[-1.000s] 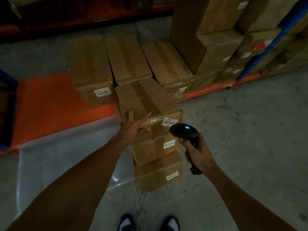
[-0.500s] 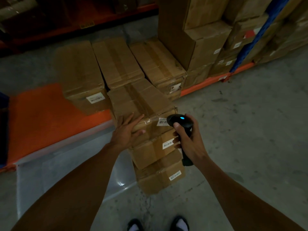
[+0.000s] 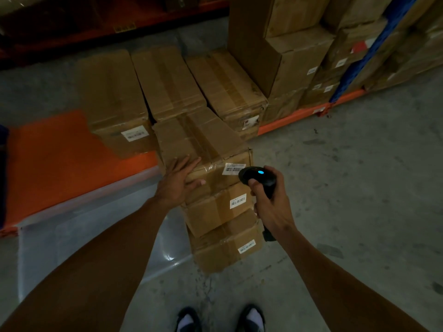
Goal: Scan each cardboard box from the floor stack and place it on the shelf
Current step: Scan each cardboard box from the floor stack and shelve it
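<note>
Straight fingers [image 3: 189, 164] of the left hand [image 3: 176, 183] lie flat on the near top edge of the top box [image 3: 199, 140], thumb down its front face; the right hand [image 3: 271, 202] curls round a black scanner [image 3: 257, 176], its blue light lit, nose just beside the box's white barcode label [image 3: 233, 168]. This box is brown cardboard, creased, taped along its middle seam, and sits atop two similar labelled boxes stacked on the concrete floor [image 3: 359, 188]. Beyond, three like boxes lie side by side on the orange shelf [image 3: 60, 154].
</note>
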